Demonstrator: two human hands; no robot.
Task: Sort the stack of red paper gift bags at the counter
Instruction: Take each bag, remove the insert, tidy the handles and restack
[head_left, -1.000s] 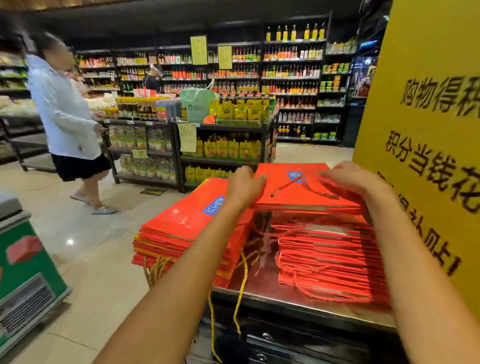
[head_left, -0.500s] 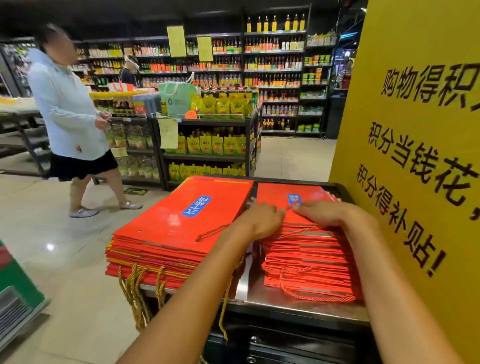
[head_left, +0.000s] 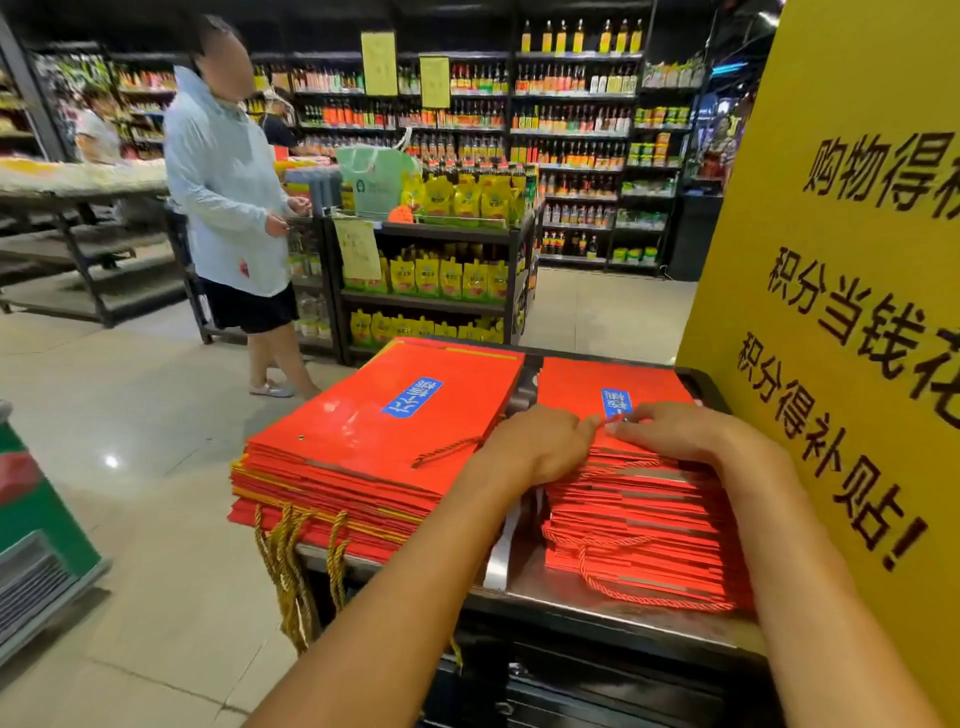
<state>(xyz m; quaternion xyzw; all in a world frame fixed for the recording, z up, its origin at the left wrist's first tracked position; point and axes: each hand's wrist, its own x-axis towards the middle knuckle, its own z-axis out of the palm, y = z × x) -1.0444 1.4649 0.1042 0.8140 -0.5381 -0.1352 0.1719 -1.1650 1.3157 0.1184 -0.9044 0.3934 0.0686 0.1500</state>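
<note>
- While unfinished, sorting shows two piles: the gold-handled bag stack (head_left: 374, 447) overhangs the bench's (head_left: 623, 605) left edge.
- Left hand (head_left: 540, 447) and right hand (head_left: 675, 428), fingers nearly straight, press the red-handled bag stack (head_left: 639, 525) at the right edge.
- Its staggered bag edges likely need squaring.

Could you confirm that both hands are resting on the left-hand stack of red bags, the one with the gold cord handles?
Not quite: in the head view the left hand and right hand rest on the right-hand stack, which has red cords. The gold-handled stack lies untouched beside it.
</note>
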